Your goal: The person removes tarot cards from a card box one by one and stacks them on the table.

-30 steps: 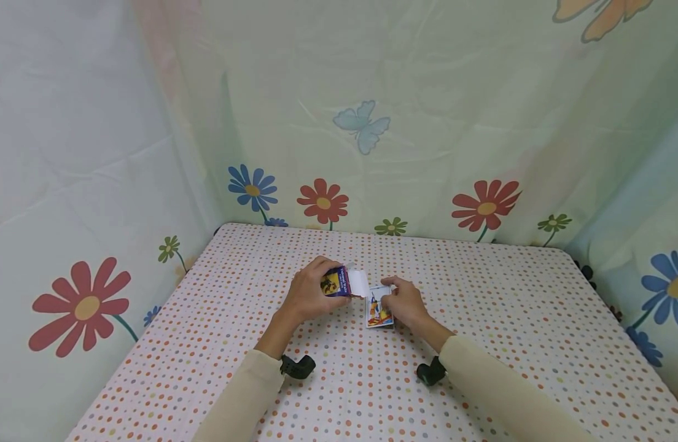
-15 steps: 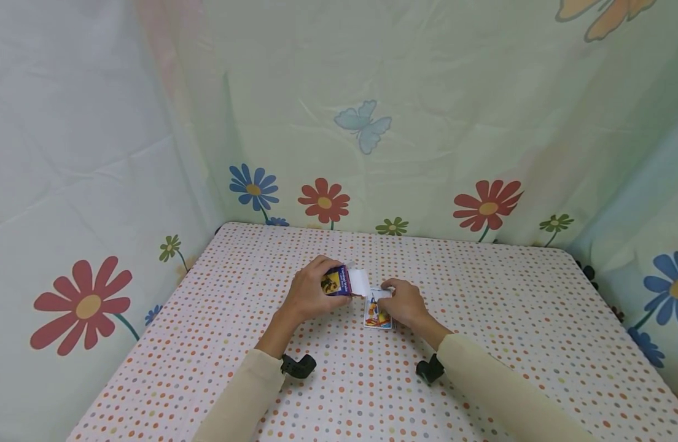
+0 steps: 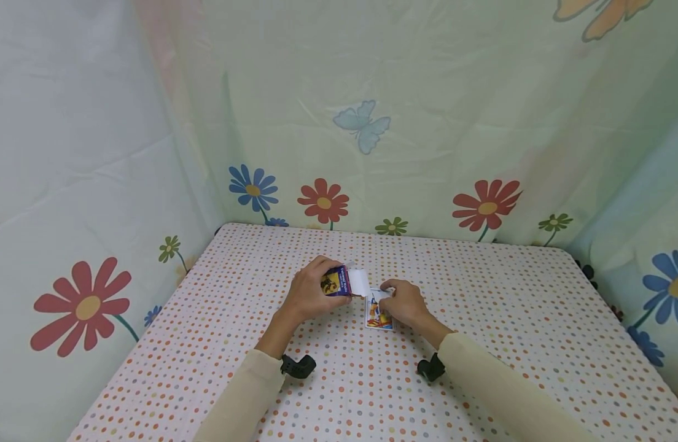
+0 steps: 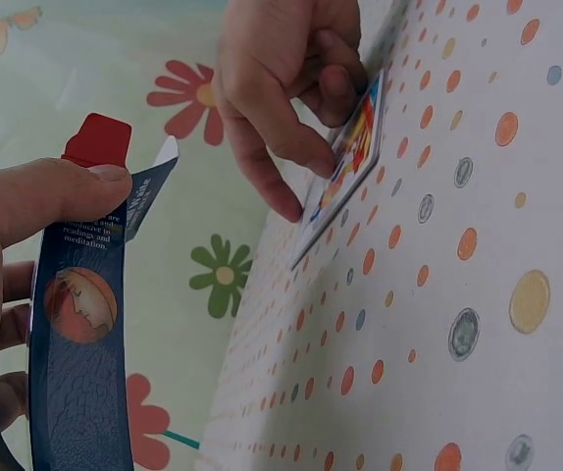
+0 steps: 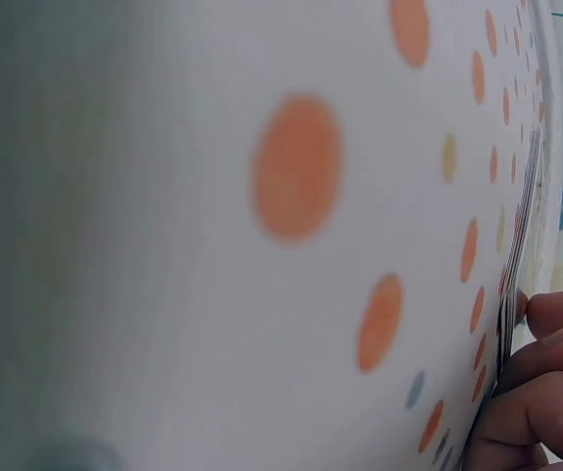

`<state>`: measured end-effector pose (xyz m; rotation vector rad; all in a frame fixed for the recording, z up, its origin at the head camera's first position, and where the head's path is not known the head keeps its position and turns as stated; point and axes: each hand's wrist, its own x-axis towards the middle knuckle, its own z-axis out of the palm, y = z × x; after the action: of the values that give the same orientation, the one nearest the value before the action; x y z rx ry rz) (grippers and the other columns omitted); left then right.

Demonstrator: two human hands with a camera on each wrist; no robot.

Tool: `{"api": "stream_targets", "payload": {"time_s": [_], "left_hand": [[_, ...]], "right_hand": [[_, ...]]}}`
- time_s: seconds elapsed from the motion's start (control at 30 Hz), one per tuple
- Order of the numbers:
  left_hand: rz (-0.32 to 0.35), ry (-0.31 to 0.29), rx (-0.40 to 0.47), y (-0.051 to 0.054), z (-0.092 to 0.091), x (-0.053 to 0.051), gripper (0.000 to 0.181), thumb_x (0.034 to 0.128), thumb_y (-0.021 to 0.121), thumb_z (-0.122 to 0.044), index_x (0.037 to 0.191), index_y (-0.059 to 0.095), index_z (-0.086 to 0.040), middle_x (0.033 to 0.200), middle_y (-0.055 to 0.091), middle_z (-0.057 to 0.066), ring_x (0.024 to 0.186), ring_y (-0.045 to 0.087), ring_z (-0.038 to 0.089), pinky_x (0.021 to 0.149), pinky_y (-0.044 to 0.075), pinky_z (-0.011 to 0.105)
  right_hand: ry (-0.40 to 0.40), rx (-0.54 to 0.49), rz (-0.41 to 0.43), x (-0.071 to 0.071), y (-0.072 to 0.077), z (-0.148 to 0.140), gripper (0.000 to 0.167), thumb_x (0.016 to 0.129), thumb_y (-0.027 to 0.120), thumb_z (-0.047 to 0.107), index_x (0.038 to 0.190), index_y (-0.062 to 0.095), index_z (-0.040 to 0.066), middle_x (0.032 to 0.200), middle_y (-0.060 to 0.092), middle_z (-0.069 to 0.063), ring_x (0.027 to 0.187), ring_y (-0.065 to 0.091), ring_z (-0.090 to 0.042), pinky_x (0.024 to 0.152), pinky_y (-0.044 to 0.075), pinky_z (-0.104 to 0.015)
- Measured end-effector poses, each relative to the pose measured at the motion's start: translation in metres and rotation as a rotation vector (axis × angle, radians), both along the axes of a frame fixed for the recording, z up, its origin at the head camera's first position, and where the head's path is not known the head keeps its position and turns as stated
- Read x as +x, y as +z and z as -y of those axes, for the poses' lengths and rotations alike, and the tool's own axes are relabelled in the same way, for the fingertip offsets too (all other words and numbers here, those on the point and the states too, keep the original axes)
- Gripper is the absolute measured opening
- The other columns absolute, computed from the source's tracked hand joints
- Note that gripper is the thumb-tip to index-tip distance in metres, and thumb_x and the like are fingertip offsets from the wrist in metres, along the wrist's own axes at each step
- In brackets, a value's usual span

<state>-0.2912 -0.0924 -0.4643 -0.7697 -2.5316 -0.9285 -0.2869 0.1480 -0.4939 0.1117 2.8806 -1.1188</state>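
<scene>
My left hand [image 3: 308, 293] grips a dark blue card box [image 3: 335, 282] with yellow artwork, raised off the table. Its white flap [image 3: 358, 282] stands open toward the right. In the left wrist view, the thumb presses the blue box side [image 4: 77, 392] near a red flap [image 4: 98, 140]. A thin stack of illustrated cards [image 3: 375, 313] lies on the cloth just right of the box. My right hand [image 3: 408, 304] holds these cards, thumb on the top face and index finger at the far edge. Seen edge-on in the right wrist view, the stack [image 5: 527, 206] shows several layers.
A dotted cloth [image 3: 339, 393] covers the table. Hanging fabric with printed flowers [image 3: 322, 201] and butterflies encloses the back and both sides. Each wrist wears a black camera mount [image 3: 298, 366].
The cards have shifted slightly under the right hand and lie flatter, with the layer below showing less. The left hand and box have stayed in place.
</scene>
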Motion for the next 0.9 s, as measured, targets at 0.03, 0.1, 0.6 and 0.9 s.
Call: {"api": "stream_targets", "payload": {"time_s": [0.03,0.1,0.6,0.9], "left_hand": [[-0.002,0.001,0.000,-0.0003,0.0000,-0.0003,0.069,0.0695,0.092,-0.039,0.129,0.064,-0.018,0.122,0.062,-0.001,0.104,0.060,0.018,0.087,0.052,0.041],[-0.004,0.002,0.001,-0.0003,0.0001,-0.0003,0.069,0.0694,0.092,-0.040,0.129,0.064,-0.018,0.122,0.062,-0.001,0.104,0.060,0.018,0.087,0.052,0.041],[0.007,-0.002,0.006,-0.0019,0.0005,-0.0011,0.070,0.0699,0.092,-0.039,0.130,0.064,-0.019,0.122,0.061,-0.002,0.105,0.060,0.018,0.088,0.052,0.041],[0.019,0.003,0.007,-0.0011,0.0006,-0.0005,0.070,0.0697,0.092,-0.040,0.130,0.064,-0.020,0.123,0.061,-0.002,0.106,0.060,0.019,0.088,0.051,0.041]], "right_hand": [[0.001,-0.002,-0.001,-0.0004,-0.0002,-0.0003,0.047,0.077,0.074,0.013,0.124,0.070,0.007,0.085,0.062,-0.008,0.068,0.055,-0.020,0.054,0.041,-0.029],[0.000,-0.007,0.000,-0.0009,-0.0004,-0.0008,0.047,0.077,0.075,0.012,0.124,0.070,0.008,0.085,0.063,-0.008,0.066,0.055,-0.020,0.053,0.041,-0.029],[-0.023,-0.046,-0.005,-0.0013,-0.0025,-0.0013,0.046,0.077,0.073,0.012,0.123,0.070,0.009,0.093,0.065,-0.011,0.064,0.057,-0.020,0.052,0.041,-0.029],[-0.039,-0.065,-0.044,-0.0023,-0.0042,-0.0002,0.045,0.079,0.068,0.012,0.123,0.069,0.008,0.086,0.061,-0.008,0.060,0.053,-0.018,0.050,0.039,-0.029]]}}
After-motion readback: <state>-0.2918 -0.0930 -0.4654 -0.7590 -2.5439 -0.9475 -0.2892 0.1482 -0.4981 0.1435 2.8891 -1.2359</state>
